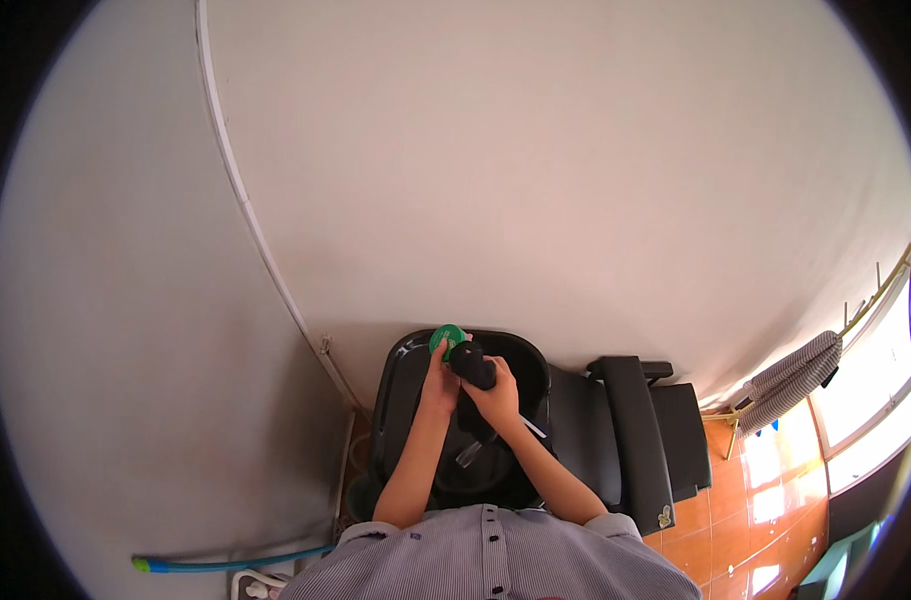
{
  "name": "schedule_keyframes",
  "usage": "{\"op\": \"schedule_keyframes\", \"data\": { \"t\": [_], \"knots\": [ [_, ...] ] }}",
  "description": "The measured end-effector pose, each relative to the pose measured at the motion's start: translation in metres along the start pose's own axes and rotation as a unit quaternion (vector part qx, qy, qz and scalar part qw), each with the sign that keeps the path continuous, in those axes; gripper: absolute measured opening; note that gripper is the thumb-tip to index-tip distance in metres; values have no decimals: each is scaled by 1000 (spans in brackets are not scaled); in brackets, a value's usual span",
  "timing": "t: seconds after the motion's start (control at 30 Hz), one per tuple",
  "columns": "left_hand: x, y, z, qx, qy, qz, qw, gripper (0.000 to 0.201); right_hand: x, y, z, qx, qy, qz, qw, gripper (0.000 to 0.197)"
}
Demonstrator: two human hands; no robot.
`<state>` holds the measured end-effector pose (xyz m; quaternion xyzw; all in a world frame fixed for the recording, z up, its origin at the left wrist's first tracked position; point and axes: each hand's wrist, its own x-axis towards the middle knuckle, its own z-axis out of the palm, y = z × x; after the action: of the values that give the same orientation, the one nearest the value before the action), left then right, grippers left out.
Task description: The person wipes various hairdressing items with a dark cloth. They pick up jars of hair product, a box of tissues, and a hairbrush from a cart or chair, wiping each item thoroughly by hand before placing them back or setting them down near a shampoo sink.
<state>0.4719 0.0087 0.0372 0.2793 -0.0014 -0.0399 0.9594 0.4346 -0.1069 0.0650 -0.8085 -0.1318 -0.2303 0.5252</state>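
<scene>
Over black basin [415,380], hands [470,385] grip dark cloth [472,366]

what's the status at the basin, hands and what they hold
Left hand holds green round object. Right hand grips dark item. Both over black wash basin. Nothing blocking.

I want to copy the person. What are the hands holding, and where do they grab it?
The left hand pinches a round green thing by its lower edge; the right hand grips a black object around its lower end.
</scene>
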Motion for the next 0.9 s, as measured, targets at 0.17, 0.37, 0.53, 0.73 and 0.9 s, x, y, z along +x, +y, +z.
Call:
{"op": "schedule_keyframes", "data": {
  "t": [0.17,0.37,0.53,0.73,0.9],
  "knots": [
    [-10,-7,30,19,59,11,998,49,31,18,-6,96,87,130,983,34],
    [-5,-1,20,6,46,-2,999,52,2,8,-3,56,89,56,993,35],
    [-1,4,17,39,61,-52,996,47,0,21,-9,266,-16,209,941,33],
    [-2,4,15,35,8,-56,998,38,13,17,-29,337,24,251,907,28],
    [6,7,-3,-133,-145,-108,975,32,6,16,-23,175,12,55,983,37]
  ]
}}
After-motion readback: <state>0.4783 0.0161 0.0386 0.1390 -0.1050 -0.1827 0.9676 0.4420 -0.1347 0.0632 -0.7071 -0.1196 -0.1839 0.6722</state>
